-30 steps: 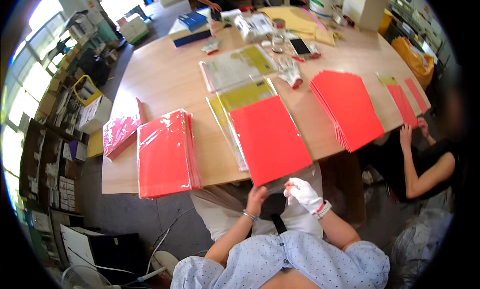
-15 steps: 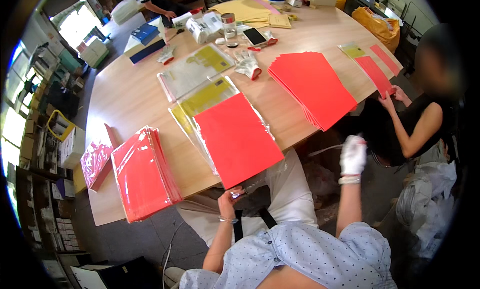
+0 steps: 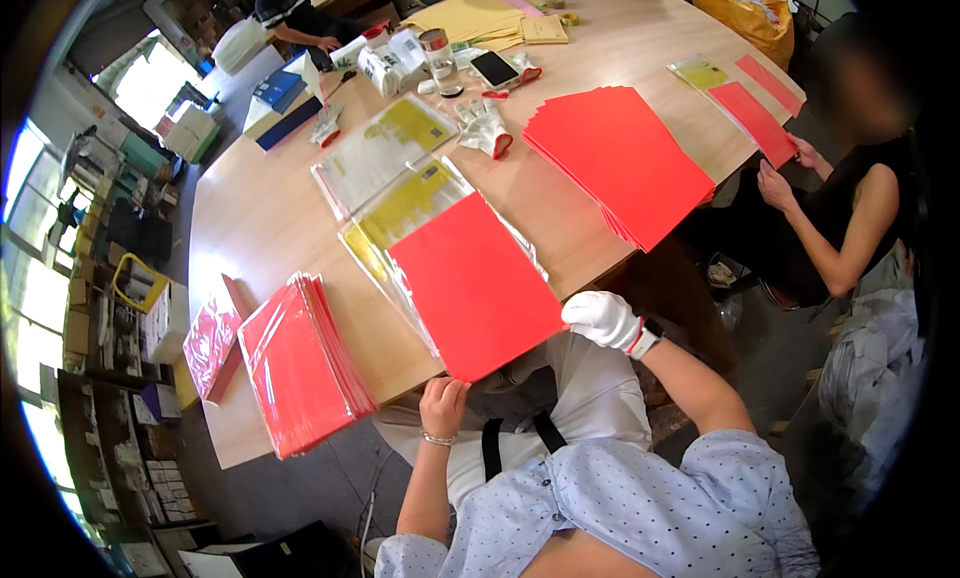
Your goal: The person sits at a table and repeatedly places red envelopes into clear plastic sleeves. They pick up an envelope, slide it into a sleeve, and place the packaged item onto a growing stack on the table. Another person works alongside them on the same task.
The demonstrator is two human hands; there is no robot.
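A red sheet [image 3: 475, 288] lies partly inside a clear plastic sleeve [image 3: 402, 216], overhanging the table's near edge. At its near left corner my bare left hand [image 3: 443, 408] is closed, pinching the corner. My right hand [image 3: 602, 320], in a white glove, has its fingertips closed on the near right corner. Whether the fingers also catch the sleeve's edge I cannot tell. To the left is a pile of red sheets in clear sleeves [image 3: 300, 368]. A fanned stack of bare red sheets [image 3: 625, 168] rests to the right.
More sleeves with yellow print [image 3: 375, 143] lie farther back. Around them are a white work glove [image 3: 484, 128], a phone [image 3: 495, 70], a glass jar [image 3: 440, 63] and a blue box [image 3: 280, 93]. A wrapped red pack [image 3: 212, 338] sits far left. At right a co-worker's hands [image 3: 785, 168] hold a red strip.
My gloved right hand has come in from over the floor at right to the sheet's near right corner. My left hand has shifted slightly left and now pinches the near left corner.
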